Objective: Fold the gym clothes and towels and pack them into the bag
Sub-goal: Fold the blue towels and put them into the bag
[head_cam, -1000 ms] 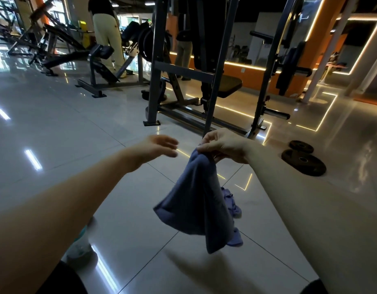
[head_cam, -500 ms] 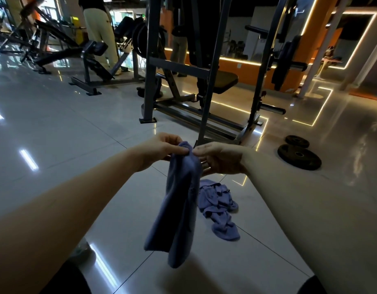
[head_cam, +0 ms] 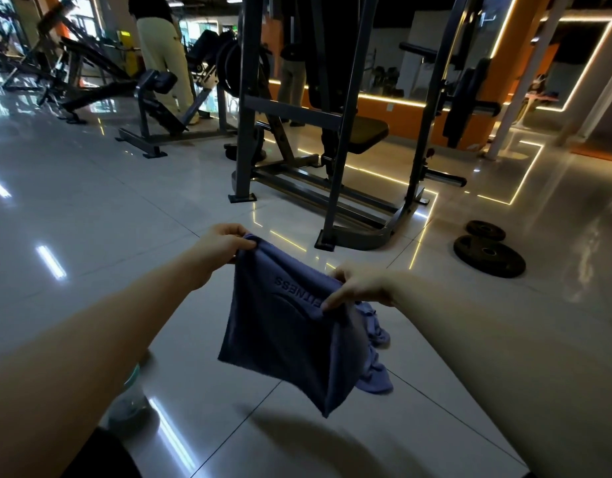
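A dark blue towel (head_cam: 280,332) with raised "FITNESS" lettering hangs in the air over the tiled floor, spread between my hands. My left hand (head_cam: 225,241) pinches its upper left corner. My right hand (head_cam: 361,288) pinches the upper right edge, lower and nearer to me. Behind the towel a lighter blue crumpled garment (head_cam: 375,353) lies on the floor, partly hidden. No bag is in view.
A dark steel rack with a bench (head_cam: 332,146) stands just ahead. Two black weight plates (head_cam: 489,255) lie on the floor to the right. A pale bottle or shoe (head_cam: 130,398) sits under my left forearm. A person in light trousers (head_cam: 163,53) stands among machines at the back left.
My left hand took hold of the towel beside my right hand. The hands then moved apart, and the bunched towel now hangs spread open between them.
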A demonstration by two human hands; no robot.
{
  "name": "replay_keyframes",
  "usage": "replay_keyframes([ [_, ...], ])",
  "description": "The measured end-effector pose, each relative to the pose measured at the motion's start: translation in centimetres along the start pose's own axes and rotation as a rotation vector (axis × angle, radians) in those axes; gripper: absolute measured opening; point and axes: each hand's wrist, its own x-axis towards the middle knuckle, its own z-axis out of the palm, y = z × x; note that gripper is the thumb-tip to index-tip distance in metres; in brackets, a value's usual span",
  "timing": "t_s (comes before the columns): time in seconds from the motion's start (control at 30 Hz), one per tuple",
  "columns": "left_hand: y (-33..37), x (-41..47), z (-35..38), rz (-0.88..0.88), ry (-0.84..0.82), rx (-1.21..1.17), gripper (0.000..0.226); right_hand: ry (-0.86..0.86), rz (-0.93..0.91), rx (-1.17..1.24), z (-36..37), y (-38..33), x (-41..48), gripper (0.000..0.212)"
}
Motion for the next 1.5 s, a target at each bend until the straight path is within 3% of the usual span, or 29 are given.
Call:
replay_keyframes([
  [0.27, -2.7, 0.1, -1.4, -0.062, 0.112, 0.194, 0.006, 0.095, 0.082, -0.067, -1.4, 3.3, -0.1, 0.038],
  [0.43, -3.5, -0.3, -1.2, -0.079, 0.143, 0.265, 0.006, 0.025, 0.131, 0.036, -2.2, 4.3, -0.2, 0.021],
  [0.63, -4.9, -0.1, -2.1, -0.154, 0.166, 0.222, 0.011, -0.024, 0.165, 0.310, -3.1, 4.8, -1.1, 0.015],
  [0.97, -5.3, 0.0, -3.0, -0.217, 0.146, 0.154, 0.009, 0.061, 0.117, 0.373, -3.5, 4.7, -1.0, 0.021],
  [1.13, -5.8, -0.2, -3.8, -0.251, 0.120, 0.056, 0.007, 0.077, 0.116, 0.475, -3.9, 5.1, -1.6, 0.007],
  [1.33, -5.7, -0.5, -4.0, -0.220, 0.105, 0.078, 0.009, 0.328, 0.140, 0.242, -3.9, 6.5, -0.8, 0.009],
  [1.5, -5.0, 0.5, -3.7, -0.189, 0.250, 0.045, 0.003, 0.405, 0.123, 0.151, -3.7, 5.7, 0.8, 0.003],
])
